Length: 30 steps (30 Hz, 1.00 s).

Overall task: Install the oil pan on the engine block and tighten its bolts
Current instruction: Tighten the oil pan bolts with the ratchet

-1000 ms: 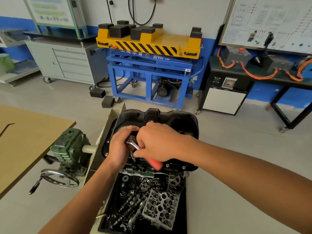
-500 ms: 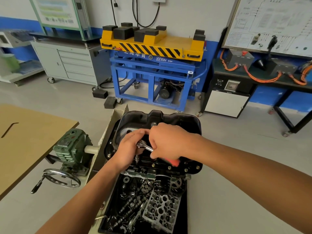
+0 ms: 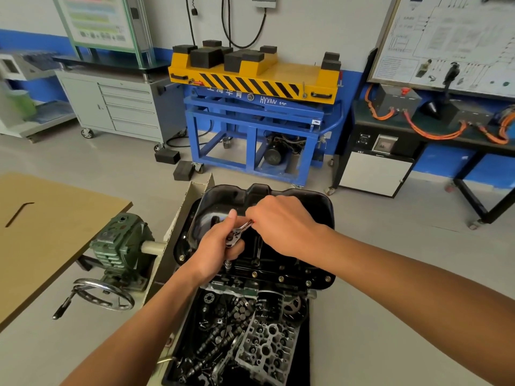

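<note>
Beyond the oil pan (image 3: 220, 199), the blue lift cart (image 3: 278, 108) carries white lettering on its top rail: Chinese characters I read as 上海华育, then "HYXNN" and digits that look like 125, their lower edge cut off. Just in front of the oil pan, the black oil filter (image 3: 269, 303) bears white print too small to read. Beyond and right of the pan, the wiring board (image 3: 446, 37) has fine print, and beyond and left the poster (image 3: 97, 20) has coloured lines; I can read neither.

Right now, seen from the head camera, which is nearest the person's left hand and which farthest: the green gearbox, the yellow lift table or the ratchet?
1. The ratchet: gripped in the left hand itself, above the oil pan.
2. The green gearbox: off to the left side.
3. The yellow lift table: far back, against the wall.
</note>
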Available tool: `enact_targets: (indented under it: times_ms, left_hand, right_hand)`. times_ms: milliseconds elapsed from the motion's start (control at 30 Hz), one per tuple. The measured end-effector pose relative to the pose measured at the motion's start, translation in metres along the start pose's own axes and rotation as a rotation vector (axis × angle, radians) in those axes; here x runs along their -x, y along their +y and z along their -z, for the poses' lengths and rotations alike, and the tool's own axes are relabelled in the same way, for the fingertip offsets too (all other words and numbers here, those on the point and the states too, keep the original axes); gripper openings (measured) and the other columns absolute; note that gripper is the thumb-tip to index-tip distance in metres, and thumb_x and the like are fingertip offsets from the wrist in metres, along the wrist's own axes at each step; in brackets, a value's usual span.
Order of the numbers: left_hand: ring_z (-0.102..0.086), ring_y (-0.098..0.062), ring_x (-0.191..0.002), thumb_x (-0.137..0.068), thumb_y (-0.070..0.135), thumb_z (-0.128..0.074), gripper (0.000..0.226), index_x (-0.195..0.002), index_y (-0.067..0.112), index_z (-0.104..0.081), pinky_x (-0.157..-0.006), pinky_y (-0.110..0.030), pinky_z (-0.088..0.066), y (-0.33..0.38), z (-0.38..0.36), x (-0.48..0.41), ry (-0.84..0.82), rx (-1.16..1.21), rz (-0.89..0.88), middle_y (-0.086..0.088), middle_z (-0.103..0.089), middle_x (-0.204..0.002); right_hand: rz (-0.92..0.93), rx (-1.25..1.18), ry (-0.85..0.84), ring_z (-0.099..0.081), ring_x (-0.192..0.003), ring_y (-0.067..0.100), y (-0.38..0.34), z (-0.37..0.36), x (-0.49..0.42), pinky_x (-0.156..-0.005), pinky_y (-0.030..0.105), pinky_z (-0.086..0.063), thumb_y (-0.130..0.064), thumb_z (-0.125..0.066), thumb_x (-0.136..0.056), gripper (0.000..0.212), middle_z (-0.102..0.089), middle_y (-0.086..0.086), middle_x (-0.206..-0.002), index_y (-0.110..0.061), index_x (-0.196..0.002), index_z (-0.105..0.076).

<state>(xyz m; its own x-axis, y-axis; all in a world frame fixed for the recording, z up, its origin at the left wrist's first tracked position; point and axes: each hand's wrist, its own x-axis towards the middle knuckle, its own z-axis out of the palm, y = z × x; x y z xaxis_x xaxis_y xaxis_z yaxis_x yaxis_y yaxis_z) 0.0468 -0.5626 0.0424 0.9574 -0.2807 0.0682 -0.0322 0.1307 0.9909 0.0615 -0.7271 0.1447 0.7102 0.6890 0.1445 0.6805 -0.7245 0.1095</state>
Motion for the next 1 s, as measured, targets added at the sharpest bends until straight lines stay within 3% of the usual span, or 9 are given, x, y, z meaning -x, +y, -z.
enact_targets:
  times_ms: [133,200,367,500,567,600,667,800,1000]
  left_hand:
    - [-0.011,-0.022,-0.051,-0.093,0.075,-0.042,0.068,-0.120,0.019,-0.067,-0.054,-0.035,-0.012,-0.004,-0.002,-0.001,-0.079,-0.005,-0.019,-0.015,-0.017,-0.065]
    - [-0.008,-0.023,-0.051,-0.095,0.072,-0.040,0.054,-0.107,0.028,-0.069,-0.054,-0.041,-0.008,-0.003,-0.004,-0.001,-0.119,-0.050,-0.052,-0.014,-0.015,-0.060]
    - [-0.008,-0.022,-0.049,-0.099,0.065,-0.036,0.044,-0.080,0.041,-0.067,-0.053,-0.043,-0.008,0.000,-0.003,0.002,-0.160,-0.084,-0.080,-0.005,-0.015,-0.052]
    - [-0.011,-0.018,-0.045,-0.092,0.072,-0.043,0.054,-0.083,0.026,-0.071,-0.049,-0.034,-0.012,0.003,0.000,0.003,-0.130,-0.020,-0.056,0.000,-0.017,-0.049]
    - [-0.014,-0.013,-0.044,-0.086,0.076,-0.052,0.086,-0.088,-0.010,-0.061,-0.049,-0.026,-0.018,0.005,0.003,0.002,-0.114,-0.012,-0.013,0.002,-0.019,-0.046]
    - [-0.013,-0.012,-0.044,-0.084,0.076,-0.055,0.093,-0.089,-0.017,-0.056,-0.049,-0.024,-0.019,0.005,0.003,0.002,-0.113,-0.010,-0.007,0.004,-0.019,-0.045]
    - [-0.011,-0.014,-0.045,-0.087,0.066,-0.057,0.086,-0.097,-0.020,-0.056,-0.049,-0.026,-0.015,0.005,0.003,0.003,-0.104,0.009,-0.018,0.003,-0.018,-0.046]
    - [-0.014,-0.013,-0.043,-0.093,0.036,-0.049,0.046,-0.101,-0.005,-0.069,-0.046,-0.024,-0.017,0.002,0.004,0.003,0.074,0.112,-0.050,0.002,-0.020,-0.046]
    - [-0.024,-0.010,-0.039,-0.092,0.027,-0.045,0.046,-0.100,-0.013,-0.064,-0.044,-0.022,-0.023,0.000,-0.005,-0.001,0.200,0.086,-0.107,0.004,-0.031,-0.042]
  right_hand:
    - [-0.026,0.047,0.012,-0.052,-0.070,0.027,-0.003,0.000,0.007,-0.046,0.031,-0.016,-0.011,-0.054,-0.092,0.009,-0.060,0.004,-0.086,-0.020,-0.093,-0.057]
    - [-0.040,0.059,0.020,-0.043,-0.070,0.024,-0.009,0.001,0.009,-0.046,0.029,-0.018,-0.006,-0.053,-0.089,0.018,-0.062,0.006,-0.090,-0.016,-0.102,-0.060]
    - [-0.013,0.041,0.057,-0.057,-0.094,0.026,-0.017,-0.003,0.003,-0.052,0.033,-0.028,-0.005,-0.048,-0.090,0.024,-0.062,0.005,-0.100,-0.016,-0.108,-0.060]
    - [0.092,-0.006,0.062,-0.052,-0.101,0.020,-0.009,-0.005,-0.012,-0.056,0.032,-0.032,-0.016,-0.050,-0.097,0.021,-0.059,-0.002,-0.103,-0.022,-0.113,-0.062]
    - [0.130,-0.023,0.062,-0.050,-0.103,0.016,-0.005,-0.007,-0.017,-0.058,0.032,-0.035,-0.029,-0.052,-0.100,0.018,-0.058,-0.006,-0.102,-0.025,-0.114,-0.062]
    - [0.141,-0.035,0.062,-0.049,-0.103,0.015,-0.002,-0.008,-0.018,-0.058,0.031,-0.035,-0.035,-0.052,-0.100,0.020,-0.057,-0.007,-0.102,-0.025,-0.114,-0.062]
    - [0.150,-0.055,0.074,-0.047,-0.103,0.015,0.003,-0.008,-0.014,-0.058,0.032,-0.033,-0.039,-0.052,-0.099,0.022,-0.056,-0.006,-0.099,-0.024,-0.112,-0.063]
    - [0.120,-0.013,0.083,-0.048,-0.095,0.019,0.010,-0.006,0.000,-0.052,0.030,-0.024,-0.027,-0.053,-0.099,0.012,-0.047,-0.006,-0.090,-0.023,-0.102,-0.064]
    - [0.018,-0.108,0.027,-0.052,-0.090,0.021,-0.002,-0.002,0.016,-0.062,0.036,-0.043,-0.027,-0.051,-0.098,0.016,-0.055,-0.001,-0.093,-0.016,-0.094,-0.063]
